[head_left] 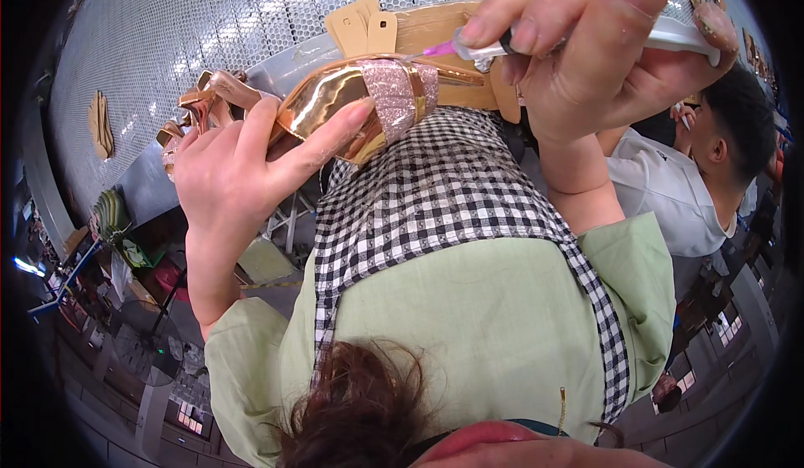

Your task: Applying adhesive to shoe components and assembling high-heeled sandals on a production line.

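Observation:
My left hand (230,162) is closed round a shiny rose-gold shoe (328,95), its thumb lying along the metallic surface. A pink glitter strap (392,98) crosses the shoe, with a narrow gold band beside it. In my right hand (578,62) is a syringe (680,36) with a white body, its rear end against my palm. Its purple-hubbed needle (439,49) points left, with the tip at or very close to the strap's upper edge; contact cannot be made out. My fingers hide much of the syringe's middle.
More rose-gold heeled shoes (219,95) lie just beyond my left hand. Tan sole-shaped pieces (362,28) rest behind the shoe, and another stack (101,125) sits far left on the perforated metal surface (226,16). A person in a white shirt (670,187) sits close on my right.

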`<state>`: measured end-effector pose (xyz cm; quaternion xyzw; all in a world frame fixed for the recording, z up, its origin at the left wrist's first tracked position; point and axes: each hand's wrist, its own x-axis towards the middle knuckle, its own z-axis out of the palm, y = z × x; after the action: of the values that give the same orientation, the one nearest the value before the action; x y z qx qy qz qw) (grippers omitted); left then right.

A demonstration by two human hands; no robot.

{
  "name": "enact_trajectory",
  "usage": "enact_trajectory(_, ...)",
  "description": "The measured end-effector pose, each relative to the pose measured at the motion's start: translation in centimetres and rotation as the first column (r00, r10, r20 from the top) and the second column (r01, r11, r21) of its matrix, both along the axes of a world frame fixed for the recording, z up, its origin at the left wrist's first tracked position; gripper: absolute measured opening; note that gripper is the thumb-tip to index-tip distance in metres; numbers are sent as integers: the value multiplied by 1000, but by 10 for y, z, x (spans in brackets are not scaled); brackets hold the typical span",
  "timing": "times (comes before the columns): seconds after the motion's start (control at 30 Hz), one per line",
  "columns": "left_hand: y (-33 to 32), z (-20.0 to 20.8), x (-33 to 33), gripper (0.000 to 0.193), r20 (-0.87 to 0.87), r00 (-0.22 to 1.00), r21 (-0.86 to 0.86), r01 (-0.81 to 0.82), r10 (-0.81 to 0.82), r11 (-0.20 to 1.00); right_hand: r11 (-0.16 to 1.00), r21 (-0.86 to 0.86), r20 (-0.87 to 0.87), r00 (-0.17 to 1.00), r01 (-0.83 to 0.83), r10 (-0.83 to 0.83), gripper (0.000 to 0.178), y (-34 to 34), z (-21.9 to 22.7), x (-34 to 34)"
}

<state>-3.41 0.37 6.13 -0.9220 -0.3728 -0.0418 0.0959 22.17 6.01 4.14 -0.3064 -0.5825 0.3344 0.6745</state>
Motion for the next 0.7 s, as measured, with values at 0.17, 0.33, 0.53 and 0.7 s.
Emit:
enact_trajectory(0.17, 0, -4, 5, 68, 18, 999, 59, -31, 30, 998, 986, -104, -192, 976, -127, 105, 28, 1, 0, -4)
enact_trajectory(0.33, -3, -3, 6, 67, 0, 999, 60, -43, 43, 997, 983, -174, -209, 978, -56, 19, 28, -3, 9, -4)
enact_trajectory(0.53, -3, -7, 4, 67, 40, 998, 32, -56, 55, 998, 994, -105, -360, 933, -36, -4, 28, 2, -21, -3)
enact_trajectory(0.7, -3, -8, 2, 65, 22, 1000, 5, -21, 20, 1000, 996, -84, -157, 988, -7, -6, 30, 0, 5, 1)
